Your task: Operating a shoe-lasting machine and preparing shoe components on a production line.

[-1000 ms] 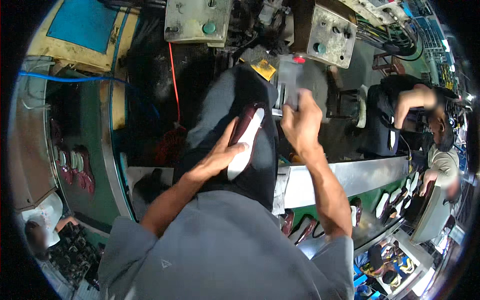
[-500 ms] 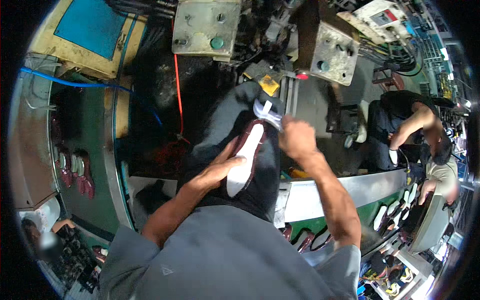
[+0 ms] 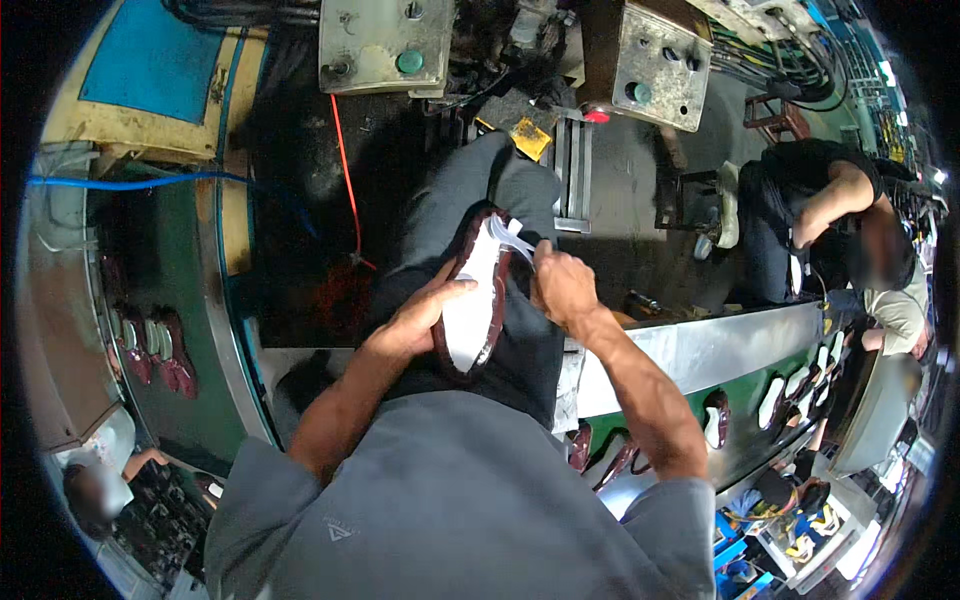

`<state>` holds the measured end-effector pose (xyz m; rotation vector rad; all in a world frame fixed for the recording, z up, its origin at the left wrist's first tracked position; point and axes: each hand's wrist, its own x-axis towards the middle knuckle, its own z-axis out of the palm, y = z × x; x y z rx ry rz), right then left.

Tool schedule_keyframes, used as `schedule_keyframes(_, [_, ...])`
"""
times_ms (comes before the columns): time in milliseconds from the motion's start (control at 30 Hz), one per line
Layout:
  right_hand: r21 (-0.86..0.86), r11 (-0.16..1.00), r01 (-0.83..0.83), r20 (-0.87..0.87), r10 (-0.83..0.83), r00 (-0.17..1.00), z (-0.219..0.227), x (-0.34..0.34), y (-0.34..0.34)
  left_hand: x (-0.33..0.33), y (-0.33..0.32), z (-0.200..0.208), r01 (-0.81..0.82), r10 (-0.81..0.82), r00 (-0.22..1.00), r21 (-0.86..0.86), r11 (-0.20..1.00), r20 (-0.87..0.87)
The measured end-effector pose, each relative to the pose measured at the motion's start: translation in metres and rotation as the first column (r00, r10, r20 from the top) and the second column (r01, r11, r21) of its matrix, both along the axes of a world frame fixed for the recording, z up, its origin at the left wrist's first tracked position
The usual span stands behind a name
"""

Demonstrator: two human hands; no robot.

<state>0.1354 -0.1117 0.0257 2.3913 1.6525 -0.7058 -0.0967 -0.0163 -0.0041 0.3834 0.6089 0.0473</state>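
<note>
Across my lap lies a dark red shoe upper (image 3: pixel 497 305) on a last, turned sole up, its white insole (image 3: pixel 466 322) showing. My left hand (image 3: pixel 420 312) grips it from the left, thumb pressed on the insole and the other fingers mostly hidden underneath. Closed round a handle, my right hand (image 3: pixel 566 287) holds a silver tool with a curved head, which looks like lasting pincers (image 3: pixel 512 237). The tool's head touches or lies just over the upper's edge near its far end. Blur hides whether its jaws bite the material.
A green conveyor (image 3: pixel 683 440) with several shoes runs behind a metal rail (image 3: pixel 700 355) on my right. More dark red shoes (image 3: pixel 172 352) stand on the left belt. Control boxes (image 3: pixel 385 45) stand ahead, beside an orange cable (image 3: pixel 346 175). A co-worker (image 3: pixel 815 190) sits at the right.
The shoe has shifted left and turned a little more upright. My right hand has moved down and left, bringing the tool's head from beyond the shoe's far end onto its edge.
</note>
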Motion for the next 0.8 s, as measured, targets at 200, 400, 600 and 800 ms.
schedule_keyframes(200, [0.608,0.218,0.763,-0.680,-0.353,0.643,0.032,-0.001,0.009,-0.009,0.003,0.004,0.020,0.008,0.993,-0.251,0.968,0.114])
schedule_keyframes(400, [0.437,0.851,0.293,-0.310,-0.163,0.937,0.048,0.022,0.004,-0.011,-0.001,0.008,0.015,-0.014,1.000,-0.210,0.978,0.009])
schedule_keyframes(600, [0.093,0.995,0.041,0.006,-0.042,0.999,-0.013,-0.006,-0.022,0.000,-0.009,0.009,-0.067,0.066,0.997,-0.031,0.997,-0.030])
schedule_keyframes(800, [0.163,0.974,0.156,0.052,-0.166,0.985,-0.015,-0.026,-0.027,0.005,-0.011,0.011,-0.002,0.000,1.000,0.147,0.989,0.017])
